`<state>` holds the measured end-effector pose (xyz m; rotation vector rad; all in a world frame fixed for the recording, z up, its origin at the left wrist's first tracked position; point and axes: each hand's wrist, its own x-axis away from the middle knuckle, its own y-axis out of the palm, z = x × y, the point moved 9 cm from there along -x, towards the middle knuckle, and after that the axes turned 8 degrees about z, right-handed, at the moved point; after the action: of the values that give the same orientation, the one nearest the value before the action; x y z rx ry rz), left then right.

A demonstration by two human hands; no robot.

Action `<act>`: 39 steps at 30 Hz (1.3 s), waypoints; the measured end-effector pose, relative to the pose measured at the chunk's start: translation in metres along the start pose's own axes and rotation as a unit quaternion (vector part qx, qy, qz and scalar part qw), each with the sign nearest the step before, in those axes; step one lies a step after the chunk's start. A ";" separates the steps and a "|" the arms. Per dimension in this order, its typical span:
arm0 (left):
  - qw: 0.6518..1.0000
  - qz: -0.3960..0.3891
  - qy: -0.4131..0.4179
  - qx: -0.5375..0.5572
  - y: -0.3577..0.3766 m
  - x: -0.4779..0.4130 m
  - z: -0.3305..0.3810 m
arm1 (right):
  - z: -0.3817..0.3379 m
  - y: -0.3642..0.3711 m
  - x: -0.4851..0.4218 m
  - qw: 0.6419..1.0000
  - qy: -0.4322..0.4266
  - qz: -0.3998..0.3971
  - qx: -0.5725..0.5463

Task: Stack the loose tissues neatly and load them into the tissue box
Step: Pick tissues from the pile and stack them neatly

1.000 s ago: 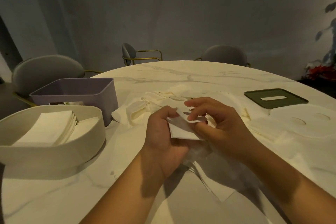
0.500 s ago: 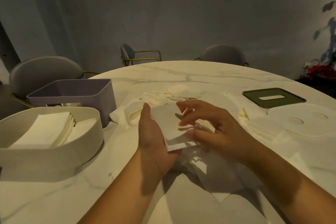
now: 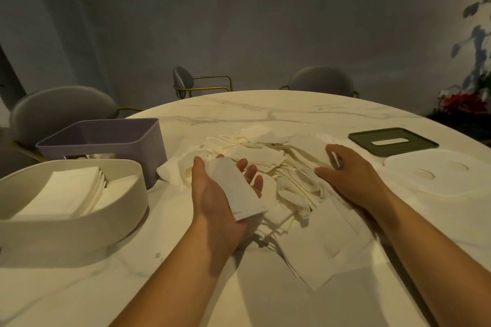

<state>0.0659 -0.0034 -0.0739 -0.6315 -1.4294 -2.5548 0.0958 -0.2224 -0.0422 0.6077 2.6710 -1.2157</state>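
No readable text, label, brand, number or sign shows anywhere.

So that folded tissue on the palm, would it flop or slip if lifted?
The folded tissue seems to keep some shape: its end overhangs the left hand with little droop. Likely very light, lying ungripped on open fingers, so a tilt might slide it off. The crumpled pile suggests single sheets flop and crease easily.
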 end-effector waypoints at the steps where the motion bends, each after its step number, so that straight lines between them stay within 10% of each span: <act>1: 1.000 0.003 0.001 0.000 0.000 -0.001 0.000 | 0.000 0.002 0.000 1.000 0.003 -0.009 0.007; 11: 0.999 0.015 -0.007 -0.030 -0.002 -0.001 -0.005 | 0.012 -0.011 -0.004 0.994 0.033 0.091 0.055; 24: 0.998 0.013 -0.030 -0.049 -0.001 0.000 -0.008 | -0.001 -0.038 -0.001 0.961 0.046 0.215 -0.170; 29: 0.999 0.005 -0.021 -0.047 0.000 0.001 -0.007 | 0.027 -0.017 0.006 0.859 0.264 0.154 -0.410; 34: 0.998 -0.011 -0.012 -0.066 0.003 0.002 -0.006 | 0.020 -0.012 0.016 0.790 0.278 0.103 -0.536; 39: 0.994 -0.044 0.033 -0.091 0.016 0.009 -0.002 | -0.035 -0.042 0.022 0.938 0.027 0.169 -0.301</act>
<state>0.0627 -0.0132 -0.0586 -0.5131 -1.2406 -2.7701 0.0597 -0.2145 0.0036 0.9337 2.6197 -0.2673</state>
